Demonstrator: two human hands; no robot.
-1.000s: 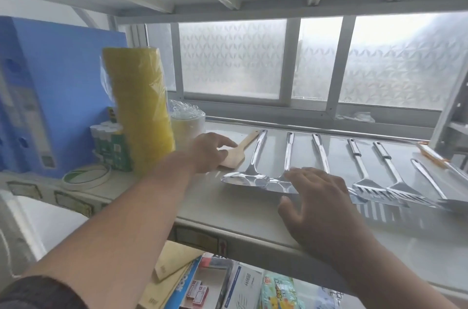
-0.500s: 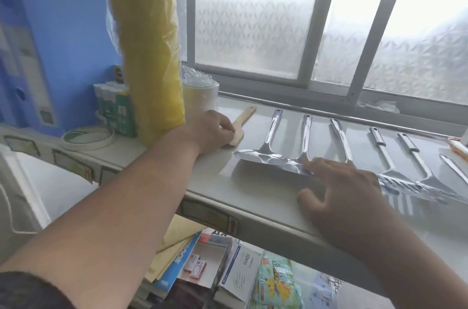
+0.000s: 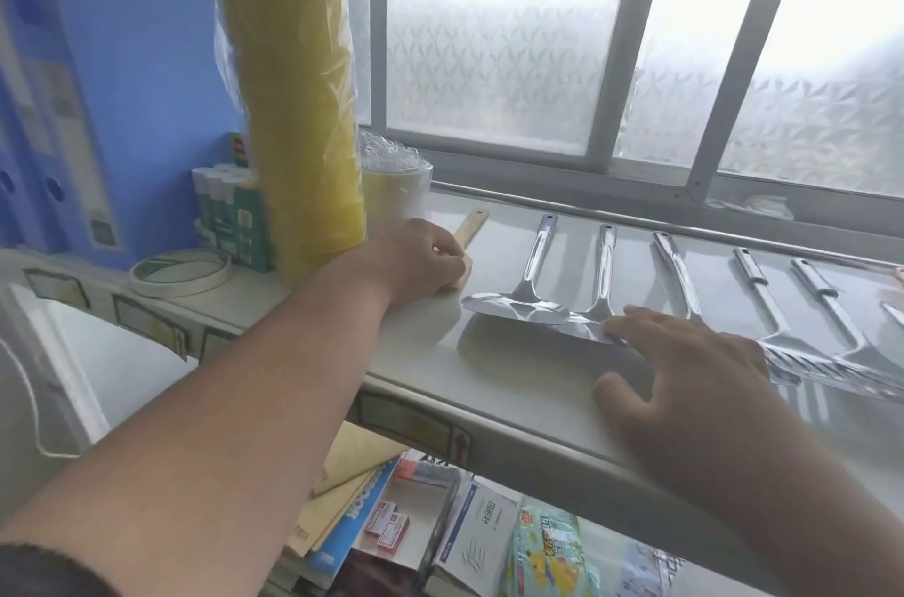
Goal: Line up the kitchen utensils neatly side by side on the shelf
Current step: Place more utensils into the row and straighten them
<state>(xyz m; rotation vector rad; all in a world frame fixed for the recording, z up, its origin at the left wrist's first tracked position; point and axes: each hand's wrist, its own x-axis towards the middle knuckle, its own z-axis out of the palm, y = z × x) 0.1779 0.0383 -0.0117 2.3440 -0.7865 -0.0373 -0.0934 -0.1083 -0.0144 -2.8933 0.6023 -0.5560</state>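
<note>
A wooden spatula lies at the left end of a row on the white shelf. My left hand curls over its blade and grips it; only the handle shows. To its right lie several steel utensils side by side, handles toward the window: a solid turner, a second one, a third handle, and two slotted turners. My right hand rests on the shelf with spread fingers, its fingertips on the blades of the second and third utensils.
A tall yellow wrapped roll stack and a wrapped stack of cups stand just left of the spatula. Blue file boxes, green boxes and a tape roll fill the shelf's left end. Frosted windows stand behind. Books and packets sit on the lower shelf.
My left hand has closed over the wooden spatula's blade, which was uncovered a second ago. The right hand has stayed on the steel blades. The camera moved closer and lower.
</note>
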